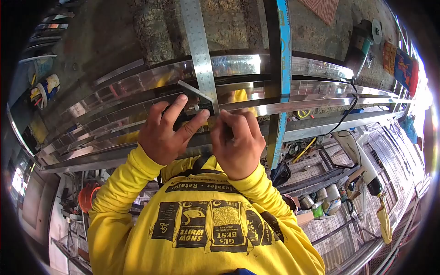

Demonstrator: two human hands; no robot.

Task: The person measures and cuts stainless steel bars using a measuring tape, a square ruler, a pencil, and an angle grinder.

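My left hand (167, 130) presses its thumb and fingers against the dark head of a combination square (200, 55). The square's steel blade reaches away from me across several shiny metal bars (238, 64). Close beside the blade's near end, my right hand (238, 142) is closed in a pinch. Whatever its fingertips hold, if anything, is hidden behind the fingers. To the right of that hand, a metal bar with a blue printed strip (284, 55) lies crosswise over the shiny bars.
An angle grinder (362, 46) with a black cord rests at the upper right, near a colourful packet (401, 66). A tape measure (303, 113) sits right of the blue strip. A cup of pens (46, 89) stands far left. Tools and cans (327, 197) clutter a lower mesh rack.
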